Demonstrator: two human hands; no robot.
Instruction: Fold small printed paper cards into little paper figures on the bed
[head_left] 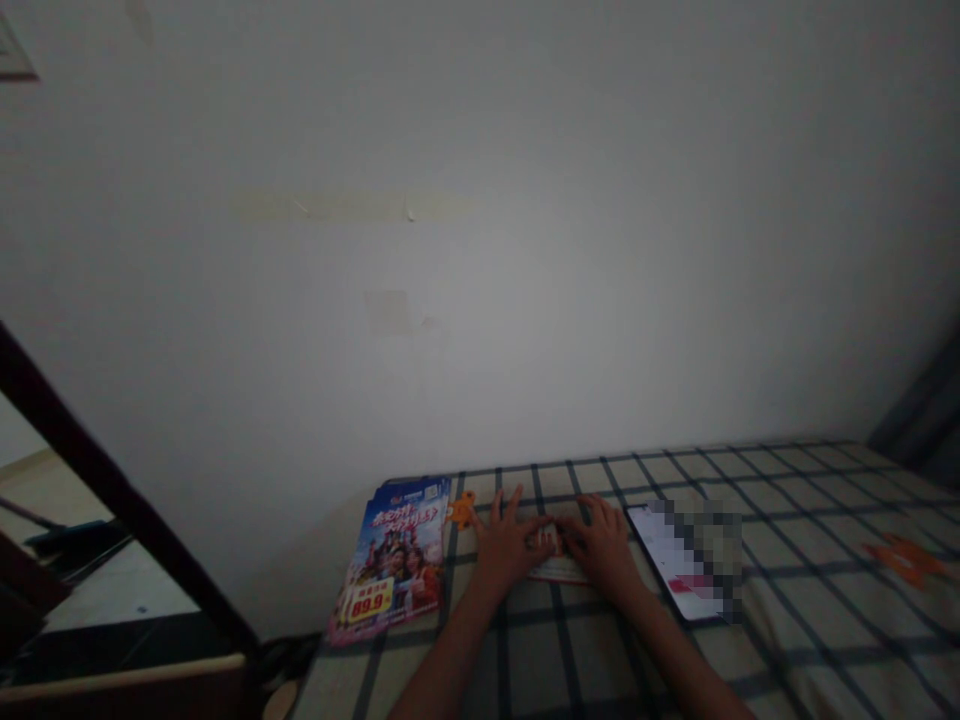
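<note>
A small printed paper (559,572), partly covered by fingers, lies on the checked cloth between my hands. My left hand (506,545) has its thumb and forefinger on the paper's left side, while its other fingers fan out toward the wall. From the right, my right hand (604,545) meets the paper with thumb and forefinger, its remaining fingers stretched forward. The fingertips of both hands nearly touch at the paper's far edge. How much of the sheet is folded is hidden. Left of my left hand lies a stack of colourful leaflets (401,560).
An orange cloth figure or print (461,510) shows beside the leaflets. A lit smartphone (679,565) lies right of my right hand. Another orange shape (907,558) is farther right on the checked cloth (810,510). A pale wall (570,250) rises directly behind; a dark slanted bar (127,490) stands left.
</note>
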